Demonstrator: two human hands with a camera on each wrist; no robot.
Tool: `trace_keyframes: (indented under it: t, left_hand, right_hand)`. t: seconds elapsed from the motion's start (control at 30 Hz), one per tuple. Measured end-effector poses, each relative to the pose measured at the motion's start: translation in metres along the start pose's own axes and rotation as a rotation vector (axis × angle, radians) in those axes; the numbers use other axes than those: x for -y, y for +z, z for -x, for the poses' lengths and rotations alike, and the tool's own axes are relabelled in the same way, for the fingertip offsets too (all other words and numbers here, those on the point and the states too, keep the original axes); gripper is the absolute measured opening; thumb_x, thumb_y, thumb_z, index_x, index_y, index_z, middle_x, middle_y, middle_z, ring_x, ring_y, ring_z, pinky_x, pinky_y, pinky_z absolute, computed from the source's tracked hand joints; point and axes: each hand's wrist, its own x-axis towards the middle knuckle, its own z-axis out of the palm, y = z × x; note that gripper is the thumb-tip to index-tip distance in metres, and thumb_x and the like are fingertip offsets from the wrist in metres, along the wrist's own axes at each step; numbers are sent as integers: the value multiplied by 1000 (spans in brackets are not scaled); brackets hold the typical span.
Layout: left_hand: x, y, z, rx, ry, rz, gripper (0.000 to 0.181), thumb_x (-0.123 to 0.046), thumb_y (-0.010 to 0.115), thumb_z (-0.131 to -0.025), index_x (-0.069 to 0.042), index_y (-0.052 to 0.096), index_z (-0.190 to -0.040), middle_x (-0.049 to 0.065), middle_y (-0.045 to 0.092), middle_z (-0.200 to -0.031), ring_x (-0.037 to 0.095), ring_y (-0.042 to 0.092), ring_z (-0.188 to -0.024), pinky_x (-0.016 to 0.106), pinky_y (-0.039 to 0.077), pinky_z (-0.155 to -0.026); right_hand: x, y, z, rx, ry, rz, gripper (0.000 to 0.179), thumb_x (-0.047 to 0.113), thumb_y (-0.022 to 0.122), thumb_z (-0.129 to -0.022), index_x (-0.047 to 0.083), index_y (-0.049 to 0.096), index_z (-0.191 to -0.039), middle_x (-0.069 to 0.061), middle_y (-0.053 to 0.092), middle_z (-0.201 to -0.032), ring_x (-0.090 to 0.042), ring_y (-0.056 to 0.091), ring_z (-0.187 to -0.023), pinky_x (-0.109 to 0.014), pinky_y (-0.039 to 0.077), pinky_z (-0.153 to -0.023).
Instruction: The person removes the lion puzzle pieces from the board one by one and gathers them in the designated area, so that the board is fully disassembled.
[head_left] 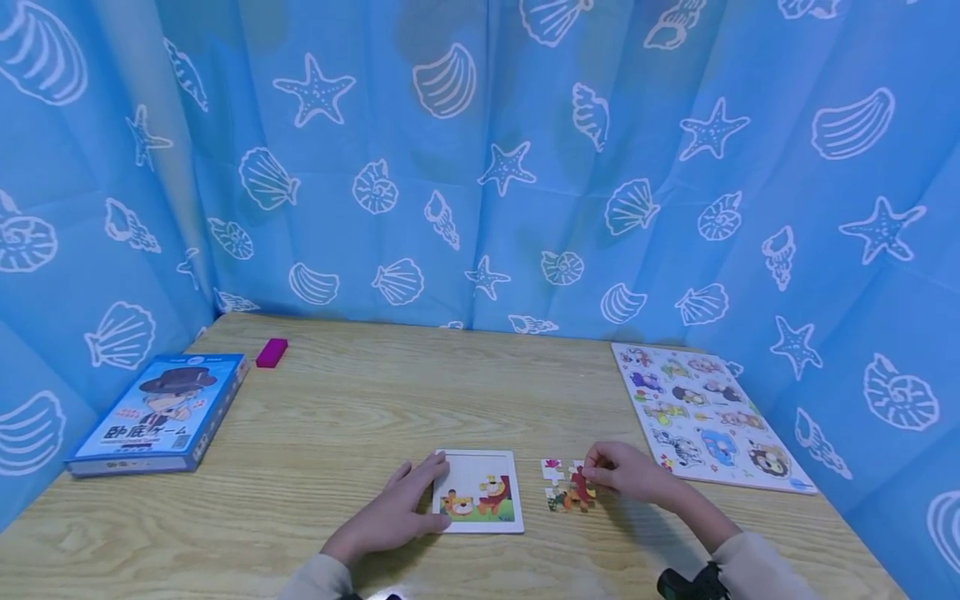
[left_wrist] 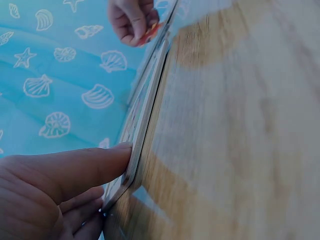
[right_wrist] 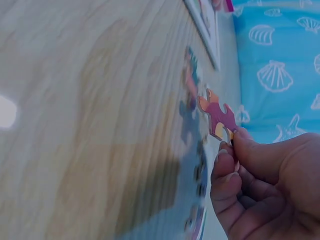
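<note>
A white-rimmed puzzle tray (head_left: 462,472) lies in front of me, with joined pieces showing a tiger and another animal (head_left: 491,497) along its lower part. My left hand (head_left: 397,510) rests at its left side, thumb at the near corner and fingers stretched to the far corner. In the left wrist view the thumb (left_wrist: 95,170) lies against the tray's edge. Right of the tray, my right hand (head_left: 626,473) pinches a red and orange puzzle piece (right_wrist: 220,117) between thumb and fingertips, raised over the table. Several loose puzzle pieces (head_left: 553,472) lie below and beside it.
A blue game box (head_left: 161,408) sits at the left, with a magenta block (head_left: 272,352) behind it. On the right lies an animal picture board (head_left: 705,408). A blue shell-patterned curtain (head_left: 480,167) hangs along the back and sides of the wooden table (head_left: 360,383).
</note>
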Motion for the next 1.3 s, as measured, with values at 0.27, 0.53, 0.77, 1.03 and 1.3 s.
trace_keyframes:
  t: [0.27,0.53,0.77,1.03,1.3]
  left_hand:
    - [3,-1,0,1,3,10,69,-23,66,-88,9,34,-140,22,23,-151,33,16,-140,53,-1,-112]
    - [5,0,-1,-4,10,-5,69,-23,66,-88,9,34,-140,21,24,-151,32,16,-140,51,0,-113]
    - [4,1,-1,-1,11,-1,69,-24,66,-88,9,34,-140,21,24,-151,32,16,-140,51,-1,-113]
    - [1,1,-1,7,-4,37,69,-22,66,-88,9,35,-140,20,23,-152,32,16,-141,52,0,-113]
    - [0,2,-1,6,-7,25,69,-22,67,-88,9,35,-140,20,24,-151,32,17,-140,52,1,-113]
  right_hand:
    - [-10,-1,10,-8,48,-17,11,5,59,-92,1,59,-83,0,54,-68,-13,50,-56,-23,42,-48]
    - [-5,6,12,-51,87,73,13,8,63,-90,5,58,-78,1,55,-65,-11,52,-56,-22,45,-48]
    - [-2,5,12,-43,115,98,14,8,62,-91,6,56,-79,1,53,-66,-13,52,-58,-24,45,-49]
    - [-4,4,13,-59,69,152,15,8,65,-89,7,55,-78,2,52,-64,-13,51,-54,-23,43,-47]
    - [2,1,6,-111,59,203,12,9,64,-90,10,57,-80,3,52,-67,-12,46,-56,-23,38,-49]
